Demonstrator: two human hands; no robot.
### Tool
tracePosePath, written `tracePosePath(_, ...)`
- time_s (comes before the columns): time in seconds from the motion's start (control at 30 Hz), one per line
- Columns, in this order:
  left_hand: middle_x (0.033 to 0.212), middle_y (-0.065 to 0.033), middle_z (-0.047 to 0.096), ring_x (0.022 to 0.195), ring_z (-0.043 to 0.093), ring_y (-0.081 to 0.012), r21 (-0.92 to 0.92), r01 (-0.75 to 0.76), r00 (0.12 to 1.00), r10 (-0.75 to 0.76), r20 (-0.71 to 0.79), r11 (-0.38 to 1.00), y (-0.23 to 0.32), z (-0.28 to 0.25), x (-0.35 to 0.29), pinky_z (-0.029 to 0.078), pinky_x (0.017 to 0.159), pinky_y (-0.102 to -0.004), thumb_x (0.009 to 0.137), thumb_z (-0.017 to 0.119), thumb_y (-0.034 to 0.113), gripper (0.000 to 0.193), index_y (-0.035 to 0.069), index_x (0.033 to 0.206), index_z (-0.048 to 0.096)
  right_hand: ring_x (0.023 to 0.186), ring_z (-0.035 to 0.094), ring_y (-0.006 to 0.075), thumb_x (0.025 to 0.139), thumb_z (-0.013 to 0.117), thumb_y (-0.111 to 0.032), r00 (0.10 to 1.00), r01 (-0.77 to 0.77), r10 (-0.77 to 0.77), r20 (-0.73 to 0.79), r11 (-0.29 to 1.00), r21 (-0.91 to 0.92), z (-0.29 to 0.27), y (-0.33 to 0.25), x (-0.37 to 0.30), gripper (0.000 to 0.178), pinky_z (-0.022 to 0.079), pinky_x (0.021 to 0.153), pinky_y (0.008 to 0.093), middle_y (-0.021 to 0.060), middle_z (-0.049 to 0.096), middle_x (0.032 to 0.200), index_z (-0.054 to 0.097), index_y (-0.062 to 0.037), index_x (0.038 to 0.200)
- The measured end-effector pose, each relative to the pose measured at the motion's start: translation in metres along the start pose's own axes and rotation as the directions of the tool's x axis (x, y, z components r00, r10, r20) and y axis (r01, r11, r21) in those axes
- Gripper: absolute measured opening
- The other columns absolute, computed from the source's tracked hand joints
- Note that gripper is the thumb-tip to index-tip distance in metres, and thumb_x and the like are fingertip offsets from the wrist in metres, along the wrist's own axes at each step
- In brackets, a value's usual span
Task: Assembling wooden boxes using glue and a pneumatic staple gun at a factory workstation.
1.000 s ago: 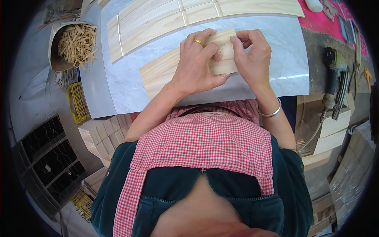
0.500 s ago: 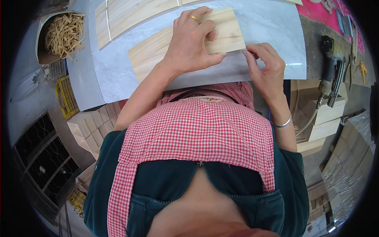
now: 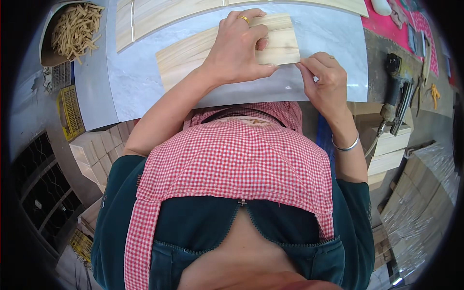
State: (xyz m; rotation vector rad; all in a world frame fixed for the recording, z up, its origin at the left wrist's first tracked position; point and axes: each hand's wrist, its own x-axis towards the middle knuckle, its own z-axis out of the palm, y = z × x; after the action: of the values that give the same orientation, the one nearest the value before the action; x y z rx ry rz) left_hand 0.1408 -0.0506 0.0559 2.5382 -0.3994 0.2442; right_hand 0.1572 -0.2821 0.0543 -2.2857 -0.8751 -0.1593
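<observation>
A flat, pale wooden board point(image 3: 186, 60) with streaked grain lies slantwise on the grey marbled tabletop point(image 3: 137, 87). My left hand point(image 3: 237, 50) lies across it, thumb at the near edge and fingers bent toward the far edge, holding it. It wears a gold-coloured ring. At the board's near right corner, my right hand point(image 3: 326, 79) pinches with thumb and forefinger. The fingertips meet on that corner, and anything thin between them is too small to make out. Part of the board's middle is hidden under my left hand.
Longer wooden panels point(image 3: 169, 21) lie along the table's far side. A bin of tan strips point(image 3: 77, 31) stands at the left, near a yellow crate point(image 3: 71, 113). On the right are an air nail gun point(image 3: 397, 89) with a hose, and stacked wooden pieces point(image 3: 389, 147).
The whole view has shifted slightly. Both hands keep nearly the same places on the board; my right fingertips still pinch at its corner.
</observation>
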Motion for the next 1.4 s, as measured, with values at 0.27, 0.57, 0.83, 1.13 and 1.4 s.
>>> tracePosePath(0.27, 0.124, -0.0176, 0.063, 0.112, 0.051, -0.032, 0.023, -0.038, 0.998, 0.039, -0.059, 0.999, -0.006, 0.003, -0.003, 0.04, 0.096, -0.0407, 0.059, 0.084, 0.033, 0.036, 0.009, 0.077, 0.063, 0.079, 0.064, 0.0251, 0.084, 0.075, -0.007, 0.92, -0.282, 0.287, -0.266, 0.958, 0.059, -0.031, 0.031, -0.021, 0.018, 0.051, 0.078, 0.0324, 0.0086, 0.07, 0.089, 0.073, -0.0019, 0.101)
tracePosePath(0.57, 0.129, -0.0208, 0.058, 0.122, 0.052, -0.0358, 0.027, -0.082, 0.997, 0.081, 0.019, 0.996, -0.001, -0.018, 0.0, 0.039, 0.104, -0.0446, 0.073, 0.077, 0.036, 0.04, 0.004, 0.093, 0.062, 0.093, 0.067, 0.0393, 0.082, 0.075, -0.04, 0.662, -0.742, 0.604, -0.444, 0.443, -0.503, -0.121, 0.185, -0.105, 0.063, 0.053, 0.088, 0.045, 0.0249, 0.069, 0.112, 0.06, 0.0043, 0.125)
tracePosePath(0.83, 0.124, -0.0255, 0.053, 0.12, 0.048, -0.0406, -0.011, -0.06, 0.997, 0.061, 0.044, 0.998, 0.008, -0.003, 0.005, 0.036, 0.105, -0.0505, 0.071, 0.079, 0.04, 0.052, 0.001, 0.099, 0.061, 0.078, 0.067, 0.0331, 0.081, 0.075, -0.04, 0.565, -0.752, 0.784, -0.257, 0.36, -0.552, -0.173, 0.203, -0.076, 0.054, 0.054, 0.076, 0.0405, 0.0215, 0.07, 0.09, 0.065, 0.0058, 0.107)
tracePosePath(1.13, 0.109, -0.0209, 0.057, 0.104, 0.052, -0.0363, -0.035, 0.146, 0.948, -0.129, 0.291, 0.989, 0.008, -0.011, 0.012, 0.041, 0.099, -0.0467, 0.07, 0.079, 0.04, 0.05, 0.0, 0.096, 0.063, 0.042, 0.05, 0.0109, 0.086, 0.078, -0.021, 0.626, -0.778, 0.773, -0.1, 0.628, -0.022, -0.14, -0.025, -0.022, 0.021, 0.037, 0.04, 0.0242, 0.0044, 0.061, 0.06, 0.069, -0.0028, 0.084)
tracePosePath(1.4, 0.107, -0.0206, 0.058, 0.104, 0.053, -0.0357, -0.111, -0.005, 0.997, 0.013, 0.075, 0.994, -0.005, 0.009, 0.008, 0.042, 0.098, -0.0458, 0.07, 0.079, 0.037, 0.048, 0.0, 0.097, 0.064, 0.042, 0.048, 0.0086, 0.089, 0.077, -0.012, 0.692, -0.722, 0.71, 0.13, 0.684, 0.108, -0.102, -0.102, -0.016, 0.018, 0.038, 0.037, 0.0216, 0.0034, 0.061, 0.066, 0.066, 0.0002, 0.097)
